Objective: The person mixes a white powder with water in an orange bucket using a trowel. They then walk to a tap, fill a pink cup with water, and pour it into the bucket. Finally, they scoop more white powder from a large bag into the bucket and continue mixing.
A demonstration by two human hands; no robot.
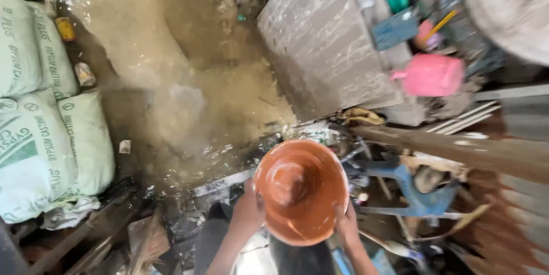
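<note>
I hold a round orange-brown plastic bowl (301, 190) in front of me, its wet inside facing up toward the camera. My left hand (248, 206) grips its left rim and my right hand (346, 224) grips its lower right rim. The bowl hangs above cluttered ground near my dark trousers (213, 240). Beyond it spreads a wet, muddy floor (189, 80).
Pale green stacked sacks (40, 120) line the left side. A grey board (326, 40) leans at the upper middle, with a pink plastic jug (432, 75) and assorted clutter to its right. A brown beam (457, 149) and a blue frame (412, 189) lie at the right.
</note>
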